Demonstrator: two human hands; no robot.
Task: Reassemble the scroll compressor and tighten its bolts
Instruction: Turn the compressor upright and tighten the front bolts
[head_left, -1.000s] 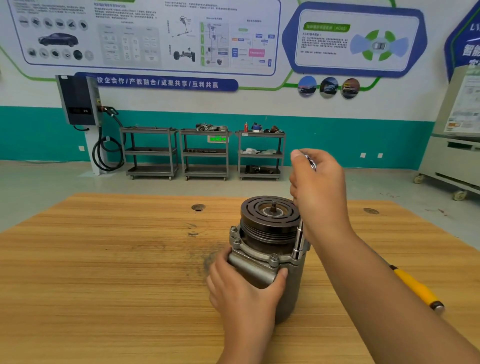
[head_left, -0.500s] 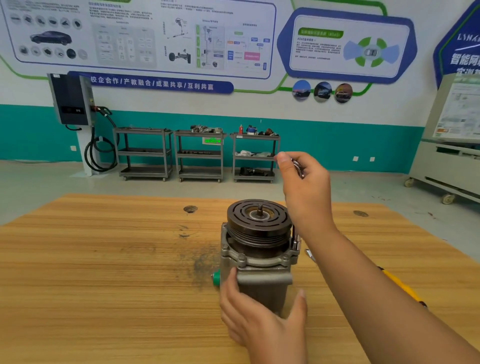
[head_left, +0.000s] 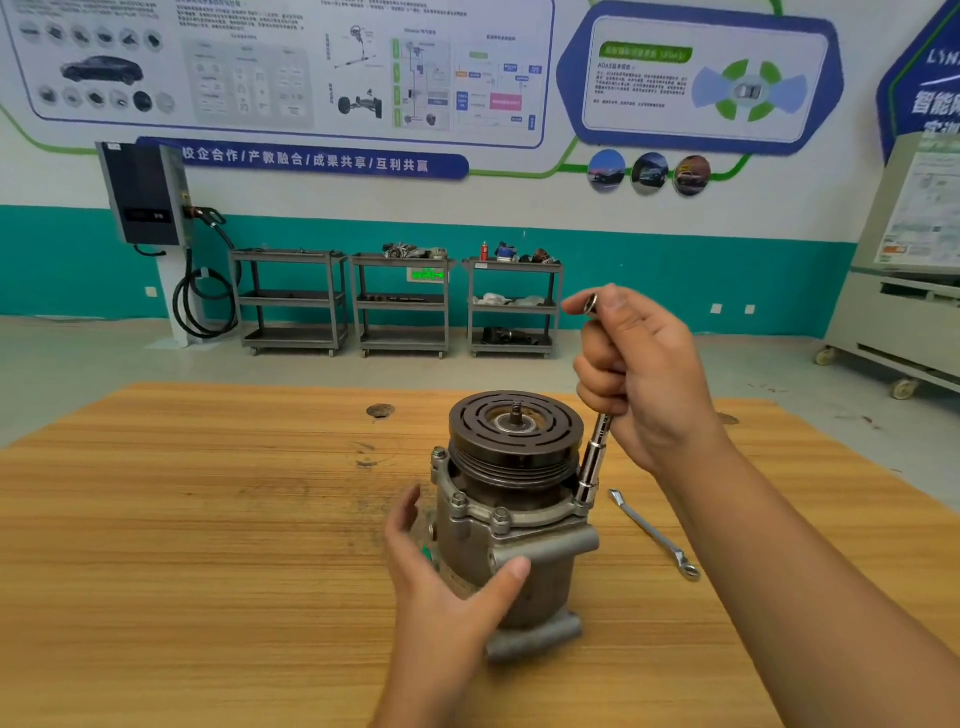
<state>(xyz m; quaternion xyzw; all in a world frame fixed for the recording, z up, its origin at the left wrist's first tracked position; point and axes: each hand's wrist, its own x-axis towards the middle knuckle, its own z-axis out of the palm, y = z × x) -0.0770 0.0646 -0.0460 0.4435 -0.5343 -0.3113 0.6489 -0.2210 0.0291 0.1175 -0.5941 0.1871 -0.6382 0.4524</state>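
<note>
While the left hand (head_left: 447, 587) lies nearest, with its thumb laid on the front of the scroll compressor (head_left: 524, 551) and its fingers straight and spread along the left flank, blur smears those fingers, so I cannot tell whether they touch the metal. The compressor stands upright on its foot near the middle of the wooden table (head_left: 208, 519), with the dark grooved pulley (head_left: 514, 431) on top. It looks like cast metal throughout, so I judge it heavy, rigid and unlikely to tip. The smooth round housing could still twist under tightening torque. The best purchase seems to be low around the body or against the square lug on its right, well clear of the pulley, which may spin. Three bolts (head_left: 460, 501) show on the near flange. A fourth sits hidden under the tip of the socket driver (head_left: 592, 462), which leans at the flange's right edge. The right hand (head_left: 639, 374) is fisted round the driver's upper shaft, thumb near its top. The fist hides most of the handle, so I cannot tell what kind it is. The pulley hides any bolts on the far side, and the left palm half covers a green plug (head_left: 426, 552). A wrench (head_left: 654, 535) lies on the table just to the right. Far off stand three carts (head_left: 291, 301), their contents too small to make out.
</note>
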